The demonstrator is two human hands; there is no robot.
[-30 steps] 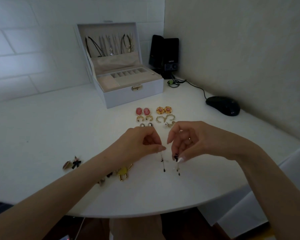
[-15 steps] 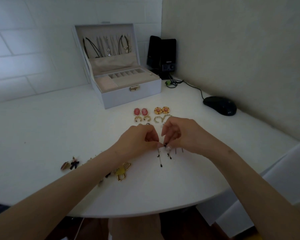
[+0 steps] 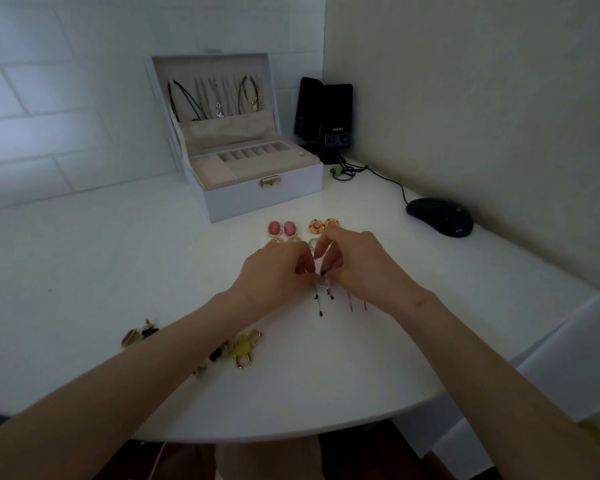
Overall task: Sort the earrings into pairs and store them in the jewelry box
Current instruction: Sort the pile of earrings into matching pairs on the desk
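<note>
Fingertips of the left hand (image 3: 278, 271) and right hand (image 3: 354, 265) pinch together on thin black-tipped drop earrings (image 3: 321, 301) at the table (image 3: 84, 271), seemingly pairing them below sorted pink studs (image 3: 282, 229); next, align them before the open jewelry box (image 3: 257, 199).

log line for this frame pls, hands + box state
left hand: pinching drop earrings | right hand: pinching same earrings above table | jewelry box: open | pink pair: on table
</note>
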